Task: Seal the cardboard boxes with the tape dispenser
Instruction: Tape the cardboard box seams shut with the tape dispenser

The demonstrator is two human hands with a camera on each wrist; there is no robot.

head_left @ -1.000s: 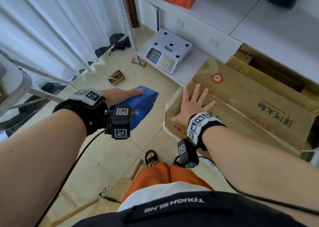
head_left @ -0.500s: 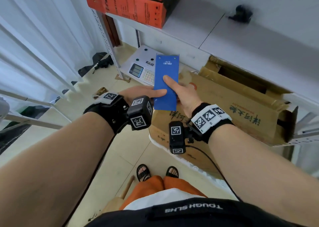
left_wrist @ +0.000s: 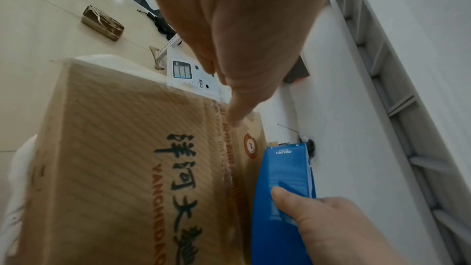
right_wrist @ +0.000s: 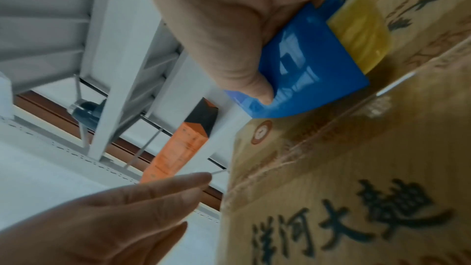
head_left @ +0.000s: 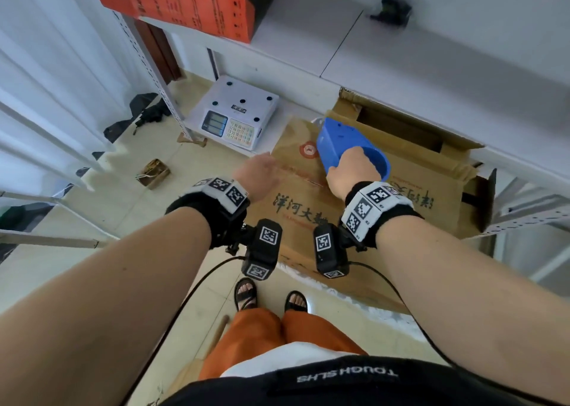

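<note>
Blue tape dispenser (head_left: 342,146) tight in right hand (head_left: 350,171) on brown cardboard box (head_left: 296,202), left hand (head_left: 259,177) flat, fingers straight.

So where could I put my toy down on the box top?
The near half of the cardboard box, over the black printed characters between the two wrists, is bare. The far end is crowded: the right hand grips the blue tape dispenser there, and the left hand hovers at the left edge.
</note>
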